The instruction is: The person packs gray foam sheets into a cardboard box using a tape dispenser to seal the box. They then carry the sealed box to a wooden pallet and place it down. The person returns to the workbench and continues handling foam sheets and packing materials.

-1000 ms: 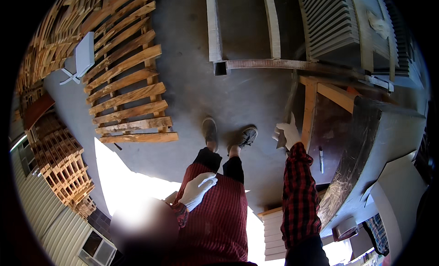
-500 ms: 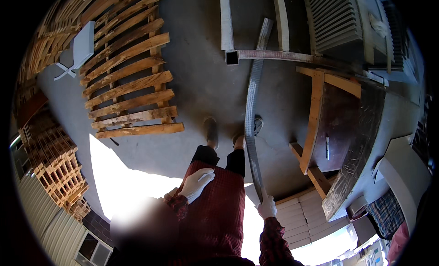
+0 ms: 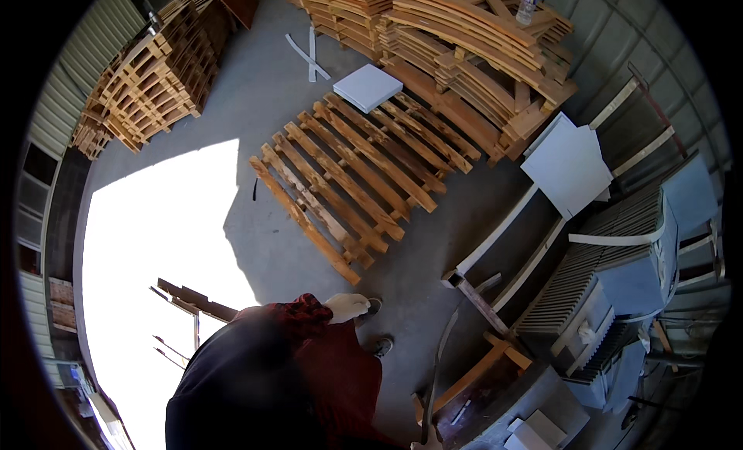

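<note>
My left hand (image 3: 347, 307), in a white glove, rests in front of the dark red apron (image 3: 340, 380). Its fingers look loosely stretched and I see nothing in them. At the lower edge my right hand (image 3: 428, 444), also gloved, shows only in small part, closed round the near end of a long, thin grey strip (image 3: 442, 345). That strip bends upward from the hand, past a wooden frame with a dark panel (image 3: 484, 388). A pen-like white object (image 3: 461, 411) lies on the panel.
A slatted wooden pallet (image 3: 340, 195) lies ahead, a white square slab (image 3: 368, 87) at its far edge. Pallets are stacked at the left (image 3: 159, 82) and far right (image 3: 472, 59). A metal rack (image 3: 495, 233) carries grey-white sheets (image 3: 569, 164); ribbed grey panels (image 3: 584, 280) stand beside it.
My view has swung left, bringing the pallet to the middle and the strip to the lower right. The right hand has nearly left the picture, still on the strip.
</note>
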`<act>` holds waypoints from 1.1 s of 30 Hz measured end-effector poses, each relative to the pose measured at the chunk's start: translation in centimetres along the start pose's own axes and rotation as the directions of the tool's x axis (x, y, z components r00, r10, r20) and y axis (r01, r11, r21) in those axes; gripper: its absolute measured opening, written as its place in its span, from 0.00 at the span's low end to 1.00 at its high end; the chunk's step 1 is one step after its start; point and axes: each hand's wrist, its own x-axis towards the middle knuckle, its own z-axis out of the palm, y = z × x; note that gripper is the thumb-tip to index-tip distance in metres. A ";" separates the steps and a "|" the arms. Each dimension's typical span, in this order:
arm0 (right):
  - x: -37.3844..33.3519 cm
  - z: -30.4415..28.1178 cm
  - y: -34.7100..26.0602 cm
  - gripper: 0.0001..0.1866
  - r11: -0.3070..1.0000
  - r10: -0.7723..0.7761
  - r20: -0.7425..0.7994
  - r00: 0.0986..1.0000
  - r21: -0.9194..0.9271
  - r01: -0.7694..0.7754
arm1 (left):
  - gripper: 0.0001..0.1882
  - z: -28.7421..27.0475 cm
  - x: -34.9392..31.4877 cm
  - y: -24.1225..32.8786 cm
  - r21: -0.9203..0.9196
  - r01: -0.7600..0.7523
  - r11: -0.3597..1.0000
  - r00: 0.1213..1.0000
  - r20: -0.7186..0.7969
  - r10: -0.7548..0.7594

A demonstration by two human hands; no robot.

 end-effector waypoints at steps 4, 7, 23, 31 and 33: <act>0.2 -6.4 4.3 0.32 0.948 0.264 0.325 0.908 -0.261 -0.182 | 0.23 -0.2 -8.7 -3.8 -0.103 0.128 0.986 0.963 -0.223 -0.149; -1.2 -14.2 4.5 0.32 0.908 0.208 0.265 0.942 -0.410 -0.085 | 0.21 1.6 -13.6 -7.9 -0.131 0.245 0.961 0.934 -0.233 -0.270; -14.6 -36.6 -11.9 0.35 0.894 -0.445 -0.287 0.849 -0.092 0.438 | 0.17 4.8 -18.0 -16.7 -0.102 0.387 0.916 0.847 -0.354 -0.397; -9.7 -31.3 -18.3 0.26 0.694 -0.399 -0.547 0.736 0.344 0.632 | 0.18 1.7 -19.8 -17.1 -0.311 0.306 0.900 0.842 -0.352 -0.408; -8.8 -29.8 -22.6 0.29 0.597 -0.360 -0.621 0.696 0.421 0.683 | 0.18 0.2 -19.6 -17.9 -0.343 0.289 0.894 0.842 -0.354 -0.408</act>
